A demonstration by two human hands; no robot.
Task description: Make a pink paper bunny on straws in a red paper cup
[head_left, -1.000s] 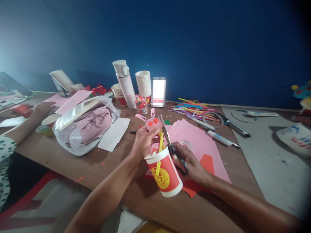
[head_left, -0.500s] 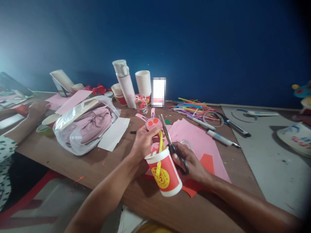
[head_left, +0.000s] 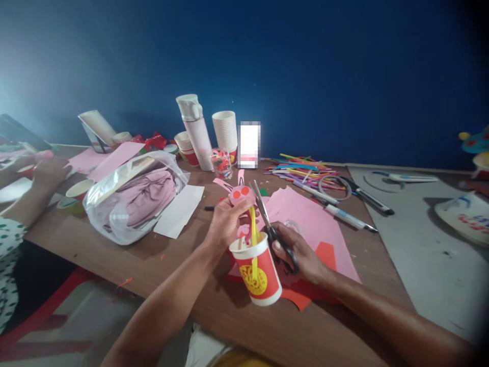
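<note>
My left hand (head_left: 228,220) pinches a pink paper rabbit head (head_left: 241,194) with red round eyes and long ears. Below the fingers, yellow and dark pink pipe cleaners (head_left: 253,224) run down into a red and white paper cup (head_left: 263,278) with a yellow emblem. The cup hangs tilted over the table, and a yellow piece pokes out through its side. In my right hand (head_left: 301,250) is a pair of black-handled scissors (head_left: 263,206), blades pointing up and nearly closed beside the pipe cleaners. Whether the blades touch them I cannot tell.
Pink paper (head_left: 305,214) and red paper scraps (head_left: 324,260) lie under my right hand. Behind are coloured pipe cleaners (head_left: 301,171), a flask (head_left: 198,135), stacked cups (head_left: 224,130) and a plastic bag (head_left: 133,201). At far left, another person's hands (head_left: 46,178) work.
The cup has swung slightly left and more upright, showing more of the dark pink pipe cleaner. My hands barely moved. The other person's hands at left have shifted, with a pink item now in them.
</note>
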